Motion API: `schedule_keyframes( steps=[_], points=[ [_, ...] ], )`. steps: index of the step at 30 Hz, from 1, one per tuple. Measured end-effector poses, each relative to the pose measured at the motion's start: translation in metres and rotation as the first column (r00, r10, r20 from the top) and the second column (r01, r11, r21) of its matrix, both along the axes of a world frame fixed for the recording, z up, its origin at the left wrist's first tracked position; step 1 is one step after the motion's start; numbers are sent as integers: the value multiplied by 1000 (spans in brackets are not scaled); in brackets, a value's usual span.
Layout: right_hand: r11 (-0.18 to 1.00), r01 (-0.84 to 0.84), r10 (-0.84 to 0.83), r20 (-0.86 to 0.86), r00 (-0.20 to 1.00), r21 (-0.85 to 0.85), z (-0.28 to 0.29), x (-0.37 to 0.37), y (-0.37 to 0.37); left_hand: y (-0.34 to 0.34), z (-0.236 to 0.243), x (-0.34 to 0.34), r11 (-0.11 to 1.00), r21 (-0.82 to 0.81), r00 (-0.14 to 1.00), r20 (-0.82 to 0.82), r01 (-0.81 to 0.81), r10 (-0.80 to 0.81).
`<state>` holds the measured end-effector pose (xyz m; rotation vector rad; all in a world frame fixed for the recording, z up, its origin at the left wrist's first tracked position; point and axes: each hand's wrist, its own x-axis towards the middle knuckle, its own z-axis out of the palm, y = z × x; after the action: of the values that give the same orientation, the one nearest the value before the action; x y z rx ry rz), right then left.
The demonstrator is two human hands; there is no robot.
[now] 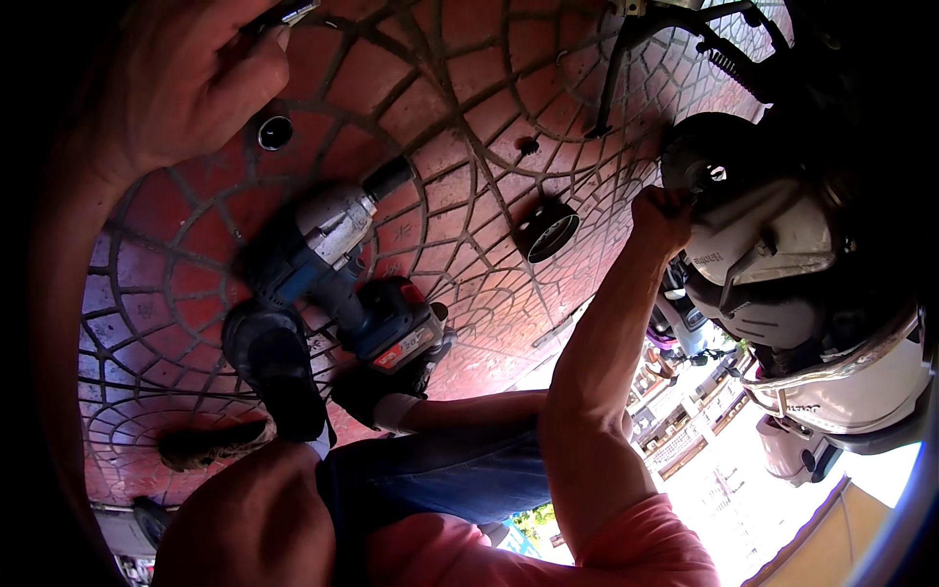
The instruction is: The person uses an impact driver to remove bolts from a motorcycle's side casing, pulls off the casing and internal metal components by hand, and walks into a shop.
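Close to the camera at the upper left, my left hand (201,88) is closed around a slim metal tool (293,12); only its shiny tip shows past my fingers, so its kind is unclear. My right hand (665,217) reaches out to the right, fingers bent together against a scooter's engine unit, beside a dark round part (699,152) with a bright hole in it. Whatever those fingers pinch is hidden. Just beyond my hand is the pale engine cover (763,225). A blue and grey cordless impact wrench (318,259) lies on the paving near my feet.
On the red patterned paving (460,98) lie a round metal ring-shaped part (550,233), a small dark toothed piece (528,146) and a metal socket (275,132). A brush (215,445) is beside my shoe (274,357). The scooter's stand (611,78) rises at the top right.
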<state>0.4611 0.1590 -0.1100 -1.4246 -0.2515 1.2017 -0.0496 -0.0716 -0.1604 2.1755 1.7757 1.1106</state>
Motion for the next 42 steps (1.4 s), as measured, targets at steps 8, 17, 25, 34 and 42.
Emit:
schedule_keyframes(
  steps=[8, 17, 25, 34, 42],
  points=[
    [999, 41, -40, -67, 997, 10, 5, -14, -16, 1, -4, -1, 998, 64, 996, -87, 6, -1],
    [998, -63, 63, -93, 994, 7, -8, 21, 2, -9, -13, -13, 995, -57, 994, -59, 84, -87],
    [986, -117, 126, -70, 990, 116, -23, 2, -1, -31, -13, -24, 956, -293, 994, -103, 14, -46],
    [899, -118, 262, -302, 917, 421, -18, -21, -22, -16, -13, -11, 986, -167, 1000, 16, -1, 4],
    [837, -328, 500, -371, 782, 438, -33, 9, 0, -2, -10, -7, 961, -271, 986, 139, -52, 93]
  ],
)
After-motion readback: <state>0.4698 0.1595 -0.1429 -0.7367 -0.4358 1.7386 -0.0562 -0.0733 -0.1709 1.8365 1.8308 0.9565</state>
